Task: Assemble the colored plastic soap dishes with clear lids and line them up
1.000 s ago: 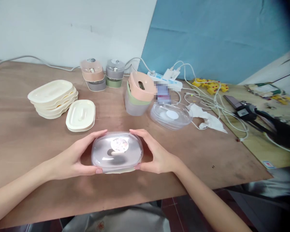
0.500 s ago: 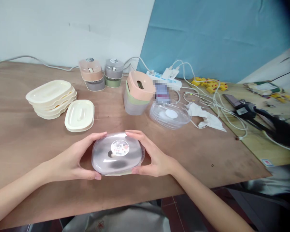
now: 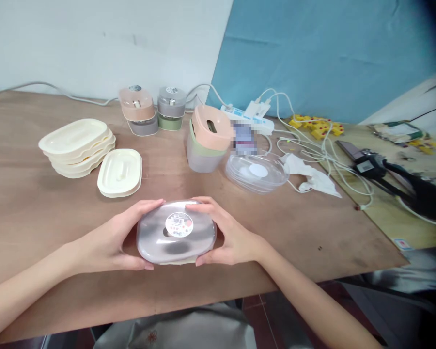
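Note:
Both hands hold a grey plastic box [image 3: 189,247] with a clear lid and a round printed sticker [image 3: 179,225], near the front of the table. My left hand [image 3: 109,242] wraps its left end, fingers at the far edge and thumb at the near edge. Around the right end curls my right hand [image 3: 234,240], its fingertips reaching onto the lid and its thumb on the near rim. A cream strip shows under the box's near side. Farther back, a cream lid-like piece [image 3: 112,174] lies beside a stack of larger cream pieces [image 3: 74,140].
Stacked pink, green and grey containers [image 3: 210,133] stand behind the hands, with nested clear lids [image 3: 256,172] to their right. Lidded boxes [image 3: 136,104] are by the wall. A power strip [image 3: 247,119], loose cables, crumpled tissue [image 3: 308,174] and a black strapped device [image 3: 370,165] occupy the right side.
The box has shifted very slightly left. My right fingertips have slid a little further left over the lid, and the right thumb has moved slightly left. Other things look the same.

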Demonstrator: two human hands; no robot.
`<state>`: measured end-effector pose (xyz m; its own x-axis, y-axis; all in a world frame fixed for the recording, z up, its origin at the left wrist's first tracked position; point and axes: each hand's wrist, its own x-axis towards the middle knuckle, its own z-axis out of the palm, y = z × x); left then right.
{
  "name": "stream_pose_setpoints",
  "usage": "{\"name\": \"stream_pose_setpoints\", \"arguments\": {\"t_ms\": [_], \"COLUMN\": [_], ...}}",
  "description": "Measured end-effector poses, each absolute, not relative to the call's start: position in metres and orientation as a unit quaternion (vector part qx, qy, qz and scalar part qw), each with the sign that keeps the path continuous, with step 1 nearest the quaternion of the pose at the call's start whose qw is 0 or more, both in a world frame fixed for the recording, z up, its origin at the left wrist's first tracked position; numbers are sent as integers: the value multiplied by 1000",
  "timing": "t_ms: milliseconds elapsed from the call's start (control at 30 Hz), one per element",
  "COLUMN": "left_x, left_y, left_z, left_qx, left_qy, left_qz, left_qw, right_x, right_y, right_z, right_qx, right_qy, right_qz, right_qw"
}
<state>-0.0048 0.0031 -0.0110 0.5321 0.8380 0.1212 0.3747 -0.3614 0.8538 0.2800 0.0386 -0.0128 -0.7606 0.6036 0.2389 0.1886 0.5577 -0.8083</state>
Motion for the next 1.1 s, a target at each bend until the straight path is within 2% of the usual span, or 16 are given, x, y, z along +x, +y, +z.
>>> {"name": "stream_pose_setpoints", "arguments": {"t_ms": [200, 433, 667, 1100], "left_x": [-3, -4, -5, -6], "left_y": [2, 1, 0, 0], "left_z": [-12, -9, -10, -12], "left_qx": [792, 817, 843, 869], "left_qy": [362, 361, 363, 356], "left_qz": [287, 240, 227, 191], "left_qw": [398, 379, 326, 286], "right_x": [284, 290, 294, 290], "right_y": [39, 32, 24, 22], "right_z": [-13, -14, -17, -20], "right_qx": [-214, -255, -260, -262], "right_qy": [-865, -875, -893, -886], "right_qz": [355, 338, 287, 302], "right_qw": [282, 235, 228, 235]}}
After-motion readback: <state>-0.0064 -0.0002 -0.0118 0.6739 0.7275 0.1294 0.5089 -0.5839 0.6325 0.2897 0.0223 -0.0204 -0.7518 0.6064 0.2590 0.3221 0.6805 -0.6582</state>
